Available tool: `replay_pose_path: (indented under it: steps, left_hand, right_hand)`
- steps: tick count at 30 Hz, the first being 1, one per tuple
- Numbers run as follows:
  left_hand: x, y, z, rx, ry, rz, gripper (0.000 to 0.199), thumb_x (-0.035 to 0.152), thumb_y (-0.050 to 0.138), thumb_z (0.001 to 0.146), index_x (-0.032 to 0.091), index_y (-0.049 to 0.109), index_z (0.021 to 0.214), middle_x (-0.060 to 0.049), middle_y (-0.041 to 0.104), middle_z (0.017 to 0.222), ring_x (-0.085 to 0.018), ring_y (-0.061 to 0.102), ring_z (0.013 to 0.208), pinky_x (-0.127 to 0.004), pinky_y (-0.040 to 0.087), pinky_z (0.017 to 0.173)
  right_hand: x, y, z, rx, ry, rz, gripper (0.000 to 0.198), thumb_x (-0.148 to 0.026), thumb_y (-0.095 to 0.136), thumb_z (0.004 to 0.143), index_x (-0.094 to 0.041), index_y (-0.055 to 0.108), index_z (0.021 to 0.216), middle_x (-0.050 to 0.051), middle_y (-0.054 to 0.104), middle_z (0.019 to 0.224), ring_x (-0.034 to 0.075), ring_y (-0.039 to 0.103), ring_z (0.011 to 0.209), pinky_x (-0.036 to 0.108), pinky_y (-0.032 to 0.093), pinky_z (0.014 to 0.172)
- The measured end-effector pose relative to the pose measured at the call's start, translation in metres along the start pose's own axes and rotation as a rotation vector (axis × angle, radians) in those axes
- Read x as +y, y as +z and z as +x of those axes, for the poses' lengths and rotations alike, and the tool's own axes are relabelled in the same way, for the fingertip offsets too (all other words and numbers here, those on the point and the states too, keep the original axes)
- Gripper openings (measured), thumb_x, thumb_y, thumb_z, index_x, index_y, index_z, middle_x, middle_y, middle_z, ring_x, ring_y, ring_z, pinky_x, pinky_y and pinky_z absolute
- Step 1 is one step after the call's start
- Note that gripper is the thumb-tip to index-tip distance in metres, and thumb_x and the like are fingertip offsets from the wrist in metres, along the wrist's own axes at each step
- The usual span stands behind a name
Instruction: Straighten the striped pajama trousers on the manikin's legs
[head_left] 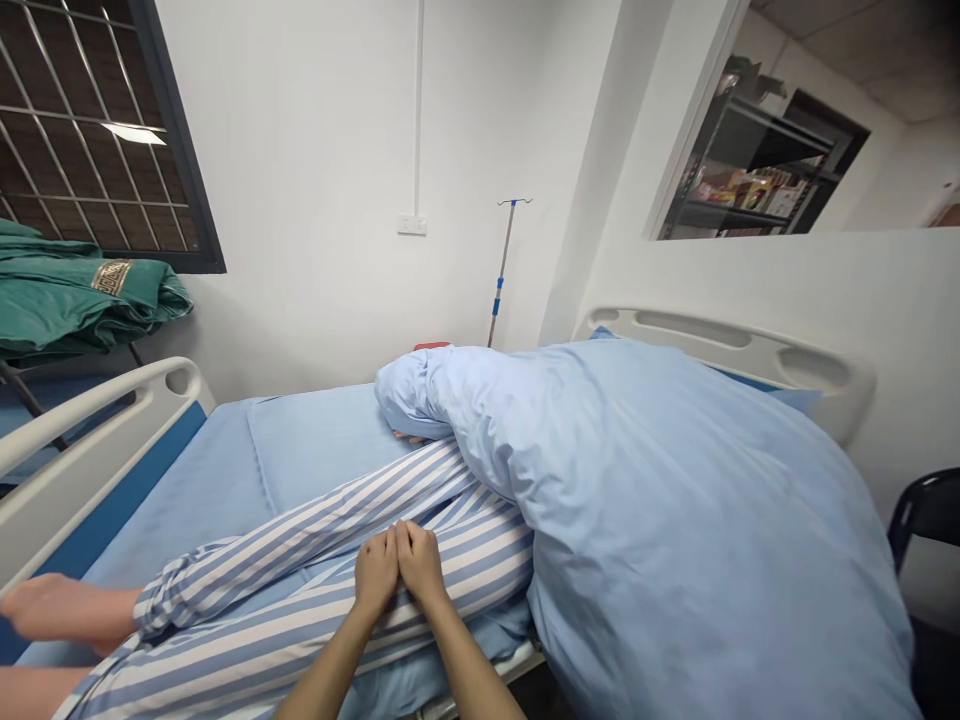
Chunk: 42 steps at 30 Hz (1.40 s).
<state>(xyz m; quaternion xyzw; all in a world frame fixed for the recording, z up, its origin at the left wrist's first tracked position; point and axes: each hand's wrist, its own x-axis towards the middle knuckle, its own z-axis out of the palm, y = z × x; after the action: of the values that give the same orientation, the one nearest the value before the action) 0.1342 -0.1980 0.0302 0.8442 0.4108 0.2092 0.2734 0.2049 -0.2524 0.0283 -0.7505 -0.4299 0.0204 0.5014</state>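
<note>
My left hand (pixel 376 568) and my right hand (pixel 418 562) are closed, side by side and touching, knuckles up. They rest on the nearer thigh of the blue-and-white striped pajama trousers (pixel 480 550). My fingertips are hidden, so I cannot tell if they grip the cloth. The trousers are worn by a figure lying on a bed, with one bare foot (pixel 67 610) at the lower left. A light blue quilt (pixel 637 480) is folded back over the upper body, bunched by the far thigh. A few fingertips (pixel 409 437) show under its edge.
The bed has a footboard (pixel 176 385) at left and a headboard (pixel 720 335) at right. Behind it stands an IV pole (pixel 504 265) against the wall. Green bundled cloth (pixel 82 295) lies at far left, and a black chair (pixel 926 510) stands at the right edge.
</note>
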Motion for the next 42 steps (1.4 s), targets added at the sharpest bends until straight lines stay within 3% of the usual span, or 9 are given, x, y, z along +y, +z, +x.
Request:
replay_pose_path:
  steps: [2, 6, 8, 16, 20, 25, 27, 35, 42]
  left_hand:
    - [0.010, 0.001, 0.005, 0.042, 0.000, -0.130, 0.040, 0.030, 0.028, 0.088, 0.017, 0.063, 0.075, -0.009, 0.067, 0.077, -0.019, 0.060, 0.076, -0.028, 0.039, 0.070]
    - [0.023, 0.009, 0.007, 0.143, -0.184, -0.381, 0.052, 0.041, 0.020, 0.089, 0.019, 0.053, 0.055, -0.007, 0.062, 0.059, -0.017, 0.054, 0.058, -0.027, 0.036, 0.057]
    - [0.023, 0.017, 0.004, 0.161, -0.201, -0.387, 0.052, 0.044, 0.021, 0.089, 0.019, 0.055, 0.059, -0.006, 0.062, 0.060, -0.017, 0.055, 0.058, -0.027, 0.036, 0.056]
    - [0.005, 0.037, -0.001, 0.190, -0.009, -0.159, 0.036, 0.033, 0.031, 0.087, 0.018, 0.063, 0.084, -0.008, 0.067, 0.078, -0.017, 0.061, 0.073, -0.026, 0.041, 0.067]
    - [0.003, 0.036, -0.001, 0.182, 0.025, -0.040, 0.030, 0.024, 0.036, 0.085, 0.017, 0.063, 0.096, -0.009, 0.068, 0.091, -0.018, 0.061, 0.085, -0.026, 0.042, 0.073]
    - [0.011, 0.031, -0.006, 0.103, -0.069, 0.003, 0.035, 0.024, 0.030, 0.089, 0.017, 0.063, 0.099, -0.009, 0.069, 0.091, -0.019, 0.062, 0.081, -0.027, 0.039, 0.070]
    - [0.016, 0.030, -0.007, 0.092, -0.078, 0.028, 0.036, 0.025, 0.029, 0.090, 0.017, 0.063, 0.098, -0.009, 0.069, 0.092, -0.019, 0.061, 0.082, -0.027, 0.038, 0.070]
    - [0.024, 0.032, -0.009, 0.053, -0.025, 0.160, 0.030, 0.026, 0.038, 0.089, 0.020, 0.065, 0.100, -0.008, 0.068, 0.093, -0.019, 0.061, 0.084, -0.027, 0.037, 0.071]
    - [0.038, 0.025, -0.002, 0.023, -0.103, -0.097, 0.039, 0.033, 0.031, 0.089, 0.018, 0.066, 0.082, -0.008, 0.069, 0.085, -0.017, 0.060, 0.078, -0.025, 0.037, 0.067]
  right_hand:
    - [0.003, 0.000, 0.001, 0.029, 0.026, 0.093, 0.040, -0.033, 0.033, 0.090, -0.018, 0.049, 0.057, 0.001, 0.054, 0.054, 0.011, 0.044, 0.053, 0.023, 0.026, 0.054]
    - [0.008, 0.000, 0.003, 0.059, 0.064, 0.222, 0.039, -0.036, 0.034, 0.088, -0.018, 0.044, 0.055, -0.001, 0.049, 0.053, 0.011, 0.042, 0.053, 0.022, 0.027, 0.052]
    - [0.009, -0.001, 0.003, 0.057, 0.075, 0.258, 0.037, -0.034, 0.036, 0.087, -0.018, 0.043, 0.055, -0.002, 0.047, 0.052, 0.011, 0.040, 0.052, 0.022, 0.027, 0.052]
    - [0.008, -0.002, 0.003, 0.053, 0.093, 0.265, 0.035, -0.032, 0.039, 0.085, -0.017, 0.043, 0.054, -0.003, 0.043, 0.050, 0.010, 0.037, 0.050, 0.022, 0.025, 0.049]
    - [0.004, -0.005, 0.005, 0.020, 0.067, 0.110, 0.041, -0.033, 0.034, 0.088, -0.017, 0.049, 0.054, 0.000, 0.051, 0.051, 0.010, 0.041, 0.050, 0.023, 0.025, 0.050]
    - [-0.006, -0.026, 0.012, -0.107, -0.008, -0.327, 0.036, -0.030, 0.038, 0.088, -0.018, 0.060, 0.062, 0.006, 0.064, 0.063, 0.014, 0.050, 0.055, 0.026, 0.023, 0.053]
    - [-0.005, -0.034, 0.013, -0.145, -0.045, -0.396, 0.036, -0.031, 0.037, 0.088, -0.018, 0.061, 0.065, 0.007, 0.066, 0.066, 0.014, 0.053, 0.057, 0.027, 0.022, 0.054]
    - [0.019, -0.031, 0.003, 0.016, -0.008, -0.161, 0.040, -0.030, 0.031, 0.091, -0.017, 0.050, 0.058, 0.002, 0.058, 0.056, 0.010, 0.046, 0.052, 0.024, 0.024, 0.054]
    - [0.019, -0.035, 0.006, 0.052, 0.026, 0.023, 0.041, -0.035, 0.032, 0.090, -0.018, 0.046, 0.054, -0.001, 0.050, 0.051, 0.010, 0.040, 0.050, 0.023, 0.025, 0.052]
